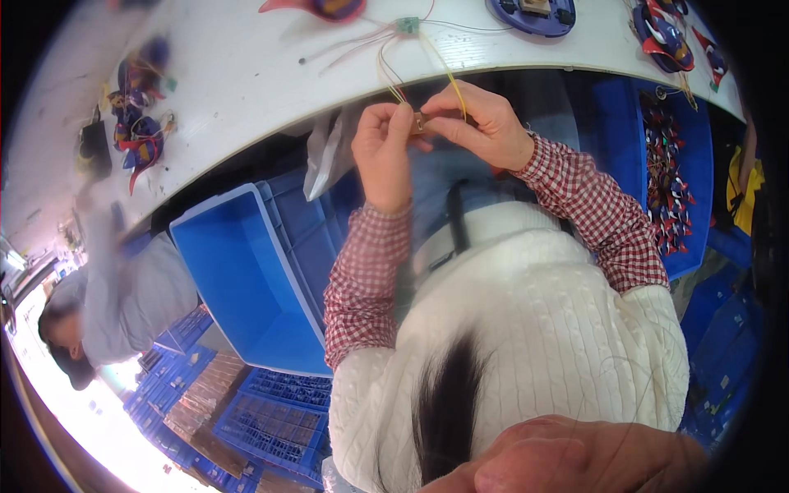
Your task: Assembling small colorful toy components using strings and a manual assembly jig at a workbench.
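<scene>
Just off the table's near edge, both my hands are closed around a small tan-brown part (418, 123), mostly hidden by fingers. My left hand (386, 148) pinches its left side between thumb and fingers. From the other side, my right hand (483, 127) grips it with thumb and forefinger. Thin red, dark and yellow wires run from a small green circuit board (407, 26) on the table down to my hands. One yellow wire (448, 72) passes across my right fingers.
On the white table (246, 90) lie a purple round base (538, 18), a red-and-purple piece (329, 8) and wired toy-like assemblies (141, 135) (664, 41). A blue bin (222, 271) stands left; another blue bin (699, 189) holds many coloured pieces. A co-worker (136, 304) is at far left.
</scene>
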The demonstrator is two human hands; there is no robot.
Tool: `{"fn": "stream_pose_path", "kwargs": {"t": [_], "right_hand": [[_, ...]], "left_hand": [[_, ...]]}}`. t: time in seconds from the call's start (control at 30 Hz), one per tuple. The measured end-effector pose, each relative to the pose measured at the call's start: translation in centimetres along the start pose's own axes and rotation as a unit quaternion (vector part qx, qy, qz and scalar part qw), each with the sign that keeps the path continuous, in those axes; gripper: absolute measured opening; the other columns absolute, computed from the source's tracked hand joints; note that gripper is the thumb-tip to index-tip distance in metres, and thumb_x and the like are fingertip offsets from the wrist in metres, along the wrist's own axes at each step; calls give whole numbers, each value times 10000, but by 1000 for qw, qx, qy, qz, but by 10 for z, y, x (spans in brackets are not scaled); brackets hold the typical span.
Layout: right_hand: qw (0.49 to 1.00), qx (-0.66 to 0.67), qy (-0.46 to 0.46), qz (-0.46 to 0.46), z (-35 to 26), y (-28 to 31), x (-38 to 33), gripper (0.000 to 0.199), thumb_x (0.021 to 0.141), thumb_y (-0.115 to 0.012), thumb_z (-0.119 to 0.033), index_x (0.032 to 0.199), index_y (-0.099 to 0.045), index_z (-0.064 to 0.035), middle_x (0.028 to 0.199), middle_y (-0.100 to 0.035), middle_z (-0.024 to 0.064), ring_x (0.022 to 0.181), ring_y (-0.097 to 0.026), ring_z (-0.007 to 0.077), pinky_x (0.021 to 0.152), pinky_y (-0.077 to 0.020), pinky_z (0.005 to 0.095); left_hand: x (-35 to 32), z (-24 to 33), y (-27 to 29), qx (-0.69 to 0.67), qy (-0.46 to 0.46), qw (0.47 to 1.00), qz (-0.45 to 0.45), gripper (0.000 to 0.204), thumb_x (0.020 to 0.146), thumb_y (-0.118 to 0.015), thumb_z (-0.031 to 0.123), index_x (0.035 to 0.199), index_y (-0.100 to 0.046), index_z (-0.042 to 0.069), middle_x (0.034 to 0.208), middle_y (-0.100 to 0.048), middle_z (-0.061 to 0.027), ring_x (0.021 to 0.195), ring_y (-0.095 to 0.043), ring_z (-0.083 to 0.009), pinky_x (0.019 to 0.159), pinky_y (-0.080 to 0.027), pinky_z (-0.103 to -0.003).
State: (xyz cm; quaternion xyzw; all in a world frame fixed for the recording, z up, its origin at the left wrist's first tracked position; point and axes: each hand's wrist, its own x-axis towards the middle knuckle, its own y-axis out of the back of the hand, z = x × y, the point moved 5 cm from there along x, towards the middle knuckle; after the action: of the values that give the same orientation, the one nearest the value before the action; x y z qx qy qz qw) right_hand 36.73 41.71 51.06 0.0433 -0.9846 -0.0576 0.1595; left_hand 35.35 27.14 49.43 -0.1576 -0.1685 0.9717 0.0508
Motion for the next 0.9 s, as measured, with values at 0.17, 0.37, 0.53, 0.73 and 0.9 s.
{"fn": "stream_pose_path", "kwargs": {"t": [0.17,0.37,0.53,0.73,0.9], "right_hand": [[993,-101,56,5,3,2,-2,171,781,-654,25,944,-620,-10,869,-582,50,686,-511,128,582,-430,220],[980,-163,110,36,2,5,-8,184,751,-660,38,924,-621,-13,872,-584,67,665,-523,165,577,-446,243],[971,-187,150,23,-2,2,-12,178,742,-659,44,906,-617,-10,856,-588,73,646,-532,185,562,-455,252],[953,-222,202,36,-8,0,-14,175,741,-662,45,901,-615,-8,828,-587,70,638,-541,189,542,-453,249],[956,-201,212,37,-9,-4,-17,166,748,-662,40,900,-612,-9,817,-590,70,643,-550,188,562,-457,242]], "left_hand": [[0,5,-9,79,-38,996,22,128,884,-592,82,946,-552,-21,824,-609,-124,643,-596,-165,553,-510,-235],[-1,0,-11,37,-9,999,5,126,873,-580,63,947,-562,-37,810,-612,-127,644,-603,-163,561,-526,-238],[-3,0,-11,89,-8,996,21,129,860,-577,45,954,-568,-43,818,-617,-131,634,-600,-163,574,-535,-234],[-6,1,-13,106,-18,994,33,138,856,-582,43,961,-574,-46,827,-621,-133,633,-600,-162,570,-536,-233],[-11,1,-10,128,-42,990,39,123,875,-591,51,969,-586,-28,805,-638,-119,604,-599,-142,566,-538,-223]]}}
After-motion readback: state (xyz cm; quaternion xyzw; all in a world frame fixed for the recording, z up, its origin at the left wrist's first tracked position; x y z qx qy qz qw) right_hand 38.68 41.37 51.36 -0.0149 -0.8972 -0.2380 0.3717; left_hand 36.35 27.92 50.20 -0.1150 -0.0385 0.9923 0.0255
